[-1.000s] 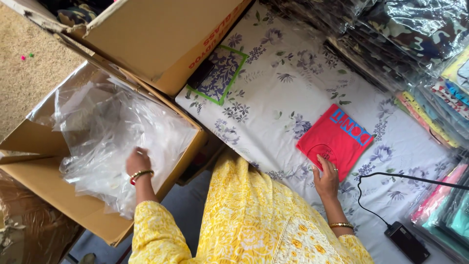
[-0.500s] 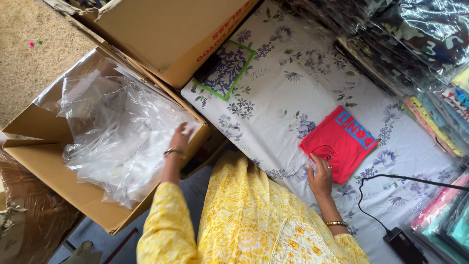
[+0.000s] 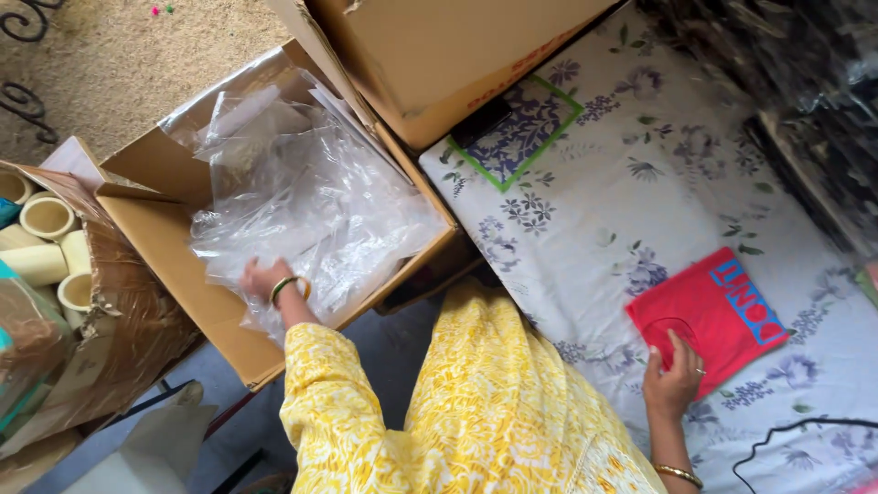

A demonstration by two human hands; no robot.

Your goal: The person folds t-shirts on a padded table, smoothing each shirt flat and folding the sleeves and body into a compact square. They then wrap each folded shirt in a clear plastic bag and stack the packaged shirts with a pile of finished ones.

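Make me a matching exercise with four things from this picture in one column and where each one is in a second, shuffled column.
Things:
1. left hand
2. right hand
3. red shirt
4. tubes

Places:
A. flat on the floral sheet
B. far left, beside the box
C. in the box, on the clear bags
D. on the shirt's near edge

Pairs: 1-C, 2-D, 3-A, 4-B
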